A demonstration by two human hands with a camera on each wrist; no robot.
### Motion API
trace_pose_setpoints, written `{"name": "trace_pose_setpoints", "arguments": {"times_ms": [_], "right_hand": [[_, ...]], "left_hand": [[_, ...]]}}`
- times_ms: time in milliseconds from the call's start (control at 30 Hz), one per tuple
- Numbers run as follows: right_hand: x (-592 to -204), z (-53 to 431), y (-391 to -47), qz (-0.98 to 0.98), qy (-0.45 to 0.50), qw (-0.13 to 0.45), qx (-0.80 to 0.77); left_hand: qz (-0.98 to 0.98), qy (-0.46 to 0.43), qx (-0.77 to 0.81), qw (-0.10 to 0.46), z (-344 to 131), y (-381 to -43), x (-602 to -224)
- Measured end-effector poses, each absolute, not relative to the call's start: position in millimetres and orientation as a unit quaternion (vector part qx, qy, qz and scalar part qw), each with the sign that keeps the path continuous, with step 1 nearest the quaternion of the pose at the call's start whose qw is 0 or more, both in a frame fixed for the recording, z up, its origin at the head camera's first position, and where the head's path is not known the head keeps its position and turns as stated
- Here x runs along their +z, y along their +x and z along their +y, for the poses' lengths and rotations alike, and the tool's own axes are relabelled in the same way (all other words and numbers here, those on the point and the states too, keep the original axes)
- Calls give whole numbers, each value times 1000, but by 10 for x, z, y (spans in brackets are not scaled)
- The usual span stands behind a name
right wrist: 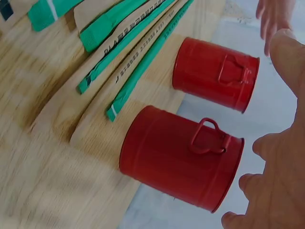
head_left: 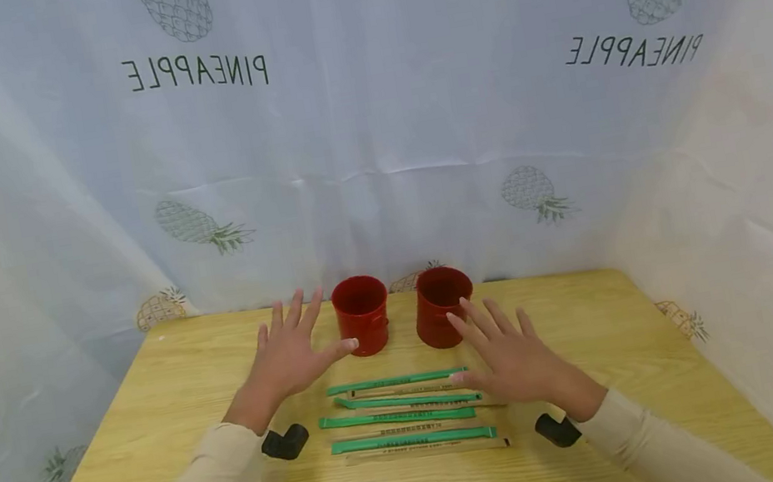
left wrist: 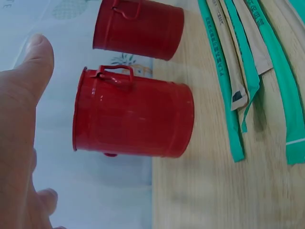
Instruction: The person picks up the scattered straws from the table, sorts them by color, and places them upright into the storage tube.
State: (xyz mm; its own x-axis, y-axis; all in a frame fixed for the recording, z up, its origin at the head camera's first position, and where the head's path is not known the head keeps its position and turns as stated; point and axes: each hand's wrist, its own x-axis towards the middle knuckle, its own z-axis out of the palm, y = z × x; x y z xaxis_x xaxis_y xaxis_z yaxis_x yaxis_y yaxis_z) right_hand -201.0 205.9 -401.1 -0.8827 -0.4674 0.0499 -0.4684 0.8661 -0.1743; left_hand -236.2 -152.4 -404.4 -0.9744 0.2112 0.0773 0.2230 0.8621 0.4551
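Two red metal buckets with small wire handles stand upright side by side at the back of the table, a left bucket (head_left: 362,316) and a right bucket (head_left: 437,321). Stretched out beside the left bucket, my left hand (head_left: 291,357) has its fingers spread and its thumb overlapping the rim's lower side in the head view. My right hand (head_left: 514,355) is spread as well, its fingertips near the right bucket. Neither hand holds anything. Between the hands lie several long paper-wrapped sticks, some in green wrappers (head_left: 399,418) and some in tan wrappers (head_left: 427,449), roughly parallel.
The wooden table (head_left: 180,425) ends at a hanging white curtain (head_left: 368,126) printed with pineapples, which also runs along both sides. Dark wrist camera mounts (head_left: 285,442) sit at both wrists.
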Motion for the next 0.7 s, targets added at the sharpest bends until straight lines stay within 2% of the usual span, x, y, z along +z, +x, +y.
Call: {"name": "trace_pose_setpoints", "arguments": {"times_ms": [400,700], "right_hand": [[-4071,1902,-1928,-959,255,-40,118],[-4096,1825,-1904,-952,270,-48,137]], "left_hand": [[-937,-120,-328,4,-1482,-2414,-4147],[-901,-108,-420,-6,-1491,-2533,-4237]]}}
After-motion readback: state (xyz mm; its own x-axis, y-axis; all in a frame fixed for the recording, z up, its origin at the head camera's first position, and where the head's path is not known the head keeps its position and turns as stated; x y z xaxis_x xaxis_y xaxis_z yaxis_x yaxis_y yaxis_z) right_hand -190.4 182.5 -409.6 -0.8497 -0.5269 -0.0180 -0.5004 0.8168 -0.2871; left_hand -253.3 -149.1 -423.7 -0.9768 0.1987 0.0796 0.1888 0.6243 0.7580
